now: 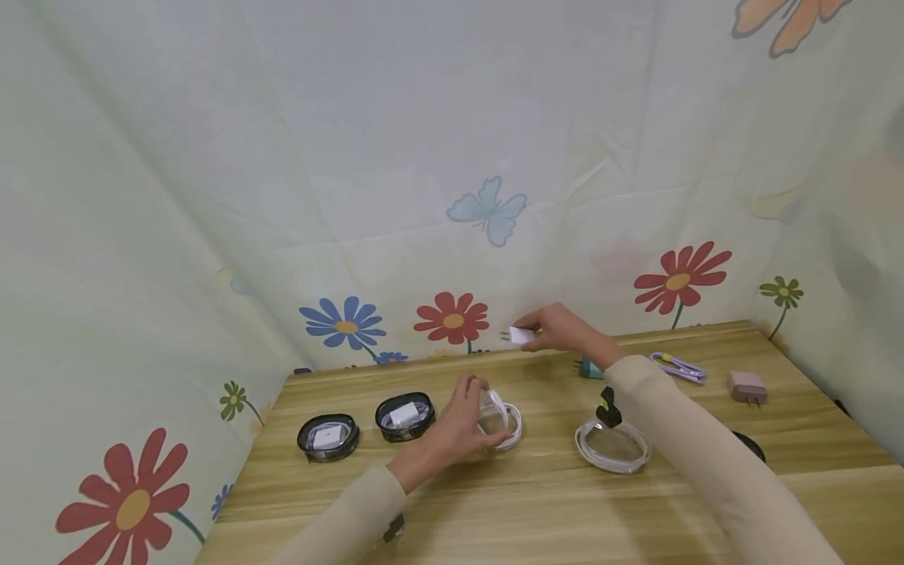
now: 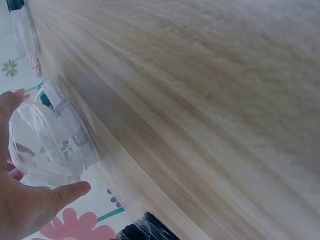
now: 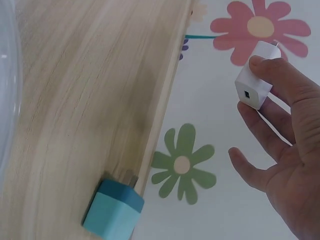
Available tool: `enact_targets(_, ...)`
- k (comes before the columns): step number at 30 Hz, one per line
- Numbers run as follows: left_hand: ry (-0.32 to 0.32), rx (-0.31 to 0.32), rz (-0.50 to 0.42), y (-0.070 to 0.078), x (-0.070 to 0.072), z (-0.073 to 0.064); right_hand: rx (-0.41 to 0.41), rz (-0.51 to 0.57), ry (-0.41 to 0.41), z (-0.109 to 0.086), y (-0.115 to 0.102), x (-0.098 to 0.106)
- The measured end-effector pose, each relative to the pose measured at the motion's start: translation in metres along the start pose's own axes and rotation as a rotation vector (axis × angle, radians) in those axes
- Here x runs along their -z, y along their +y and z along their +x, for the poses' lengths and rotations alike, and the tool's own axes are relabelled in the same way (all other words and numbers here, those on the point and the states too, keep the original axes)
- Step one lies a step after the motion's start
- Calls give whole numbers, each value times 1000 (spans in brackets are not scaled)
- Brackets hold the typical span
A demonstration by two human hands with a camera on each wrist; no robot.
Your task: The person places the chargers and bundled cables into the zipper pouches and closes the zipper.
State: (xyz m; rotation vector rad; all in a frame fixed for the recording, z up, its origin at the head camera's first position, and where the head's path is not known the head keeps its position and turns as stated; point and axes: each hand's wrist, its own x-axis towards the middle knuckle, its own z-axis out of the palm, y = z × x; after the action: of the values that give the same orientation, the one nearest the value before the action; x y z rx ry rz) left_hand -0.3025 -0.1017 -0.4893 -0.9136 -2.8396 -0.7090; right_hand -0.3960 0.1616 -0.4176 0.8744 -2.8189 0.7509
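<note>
My left hand [image 1: 455, 424] grips a clear round pouch with white trim [image 1: 514, 430] between thumb and fingers, above the wooden table. In the left wrist view the pouch [image 2: 40, 175] looks see-through, with the thumb at its lower rim. My right hand [image 1: 561, 329] is raised at the table's back edge and pinches a white charger plug [image 1: 522, 336], prongs pointing left. The right wrist view shows a port on the end of the plug [image 3: 255, 85]. Below the right forearm lies a teal charger plug [image 3: 112, 212], partly hidden by the arm in the head view.
Two black-rimmed cases [image 1: 307, 449], [image 1: 384, 428] with white plugs and cables inside stand at left. Another white-trimmed clear pouch [image 1: 613, 464] lies near the right forearm. A purple cable [image 1: 681, 367] and pink charger [image 1: 747, 386] are at right. A dark rim [image 1: 750, 446] shows behind the right sleeve.
</note>
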Motion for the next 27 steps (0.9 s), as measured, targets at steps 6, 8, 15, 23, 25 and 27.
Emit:
enact_targets(6,-7,7,3,0,1,-1,-22,12,-6,-1,-14,0)
enact_targets(8,-9,8,5,1,2,-2,-26,18,-8,-2,-17,-1)
enact_targets(15,-7,3,0,1,2,-3,1,-8,-50,-5,-30,-4)
enact_targets(23,6,-9,-3,0,1,-2,46,-36,-190,-14,-35,-14)
enact_targets(25,13,-14,-1,-1,0,-2,76,-40,-235,-16,-36,-18)
enact_targets(27,22,-22,3,-1,0,-1,85,-28,-284,-19,-36,-22)
